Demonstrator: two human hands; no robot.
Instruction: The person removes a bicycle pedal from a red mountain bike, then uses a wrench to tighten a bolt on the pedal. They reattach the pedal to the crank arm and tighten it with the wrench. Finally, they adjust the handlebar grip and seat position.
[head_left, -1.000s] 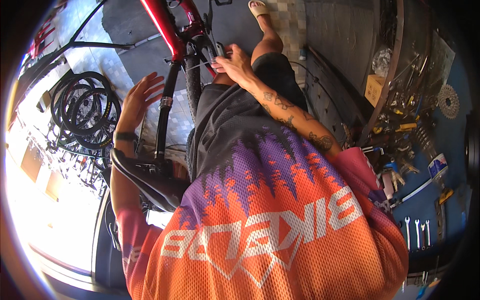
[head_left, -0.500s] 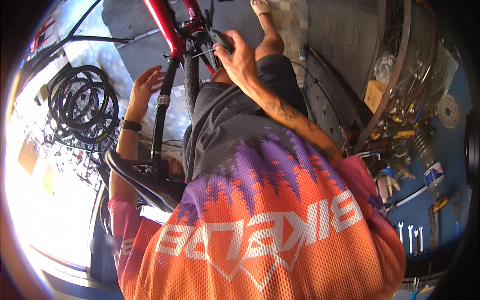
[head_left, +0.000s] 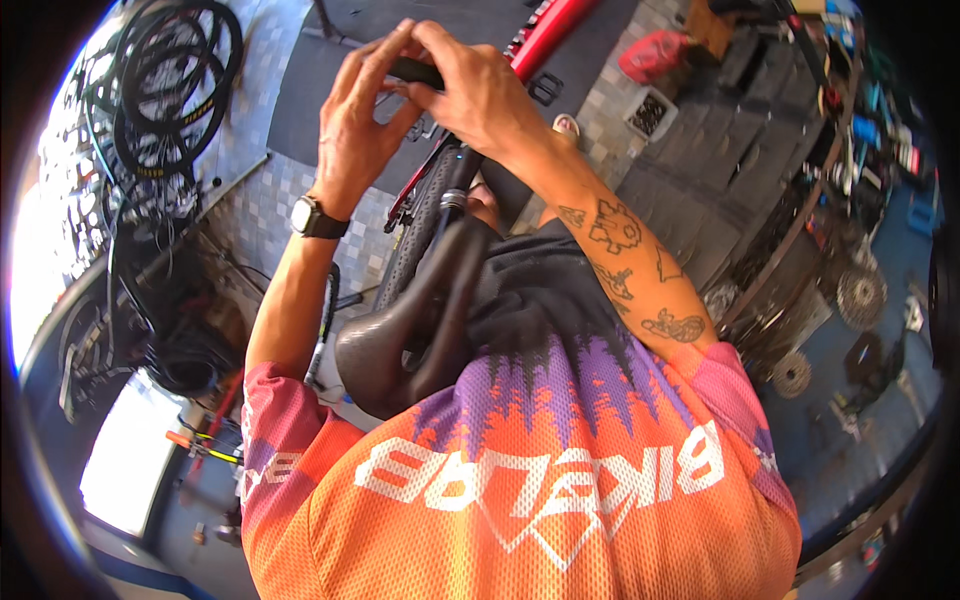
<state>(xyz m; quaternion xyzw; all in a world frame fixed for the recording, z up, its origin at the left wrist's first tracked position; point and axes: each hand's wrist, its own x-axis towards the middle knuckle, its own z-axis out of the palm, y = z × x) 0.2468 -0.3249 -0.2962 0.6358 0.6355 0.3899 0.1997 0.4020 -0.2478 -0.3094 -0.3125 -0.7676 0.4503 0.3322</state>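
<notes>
My two hands meet above the bicycle's rear end. Between them is a dark folding multi-tool (head_left: 415, 72); its blades cannot be made out. My right hand (head_left: 485, 95) closes around the tool from the right. From the other side, the fingers and thumb of my left hand (head_left: 355, 120) curl about its end, fingertips close to the right hand's. Below them stands a bicycle with a red frame (head_left: 550, 35), a knobby rear tyre (head_left: 413, 235) and a dark seatpost (head_left: 456, 185). Its black saddle (head_left: 385, 345) is right in front of my body.
Black tyres (head_left: 175, 80) hang at the left. On the floor beyond the bicycle are a tray of small parts (head_left: 650, 112) and a red bag (head_left: 652, 55). A cluttered bench with a cassette (head_left: 860, 297) and tools runs along the right.
My left hand has left its place beside the seatpost and come up to the tool in my right hand. The tool's thin metal key no longer shows. My view has shifted.
</notes>
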